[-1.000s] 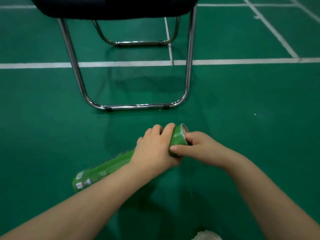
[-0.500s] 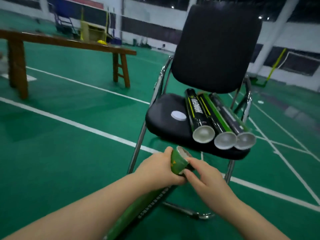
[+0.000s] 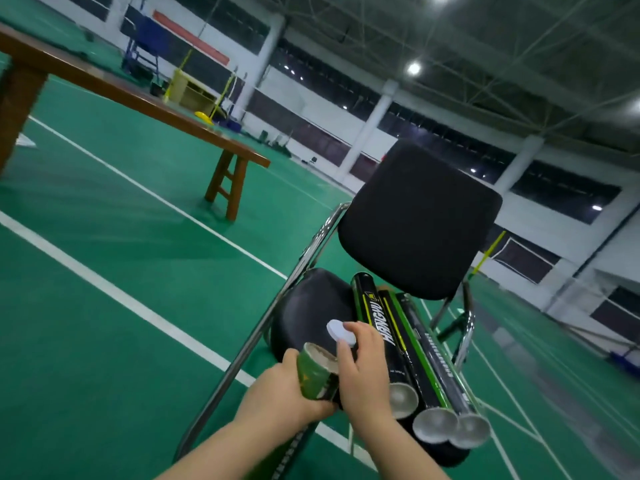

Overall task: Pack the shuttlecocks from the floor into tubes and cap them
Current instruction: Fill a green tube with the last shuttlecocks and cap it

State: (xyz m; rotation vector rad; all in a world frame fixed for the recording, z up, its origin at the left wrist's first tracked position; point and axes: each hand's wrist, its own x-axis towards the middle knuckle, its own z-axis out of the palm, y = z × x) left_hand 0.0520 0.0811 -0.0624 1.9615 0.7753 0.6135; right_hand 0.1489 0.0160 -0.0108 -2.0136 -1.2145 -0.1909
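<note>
**Nearly capped: one green tube, lid in hand**

- Item: green tube point(image 3: 313, 375). You held it up just in front of the chair seat point(image 3: 308, 306), its open mouth tilted up and away from you. What lay inside could not be made out.
- Left hand point(image 3: 277, 393): your grip was clamped round the tube just below its mouth.
- Right hand point(image 3: 363, 375): your grip was closed on the white cap point(image 3: 341, 333), thumb and fingertips pinching its edge over the seat, just beyond the tube's mouth. Whether the cap had left the seat could not be told.
- Also on the seat: three dark tubes point(image 3: 381, 341), lying side by side to the right of your right hand.
- Handling note, as a judgement: the step called for a steady tube and a level cap. You needed to hold firm near the rim without squashing the mouth out of round. The cap then wanted bringing flat over the opening and pressing evenly around the edge. A tilted cap would likely have jammed or sprung off.
</note>
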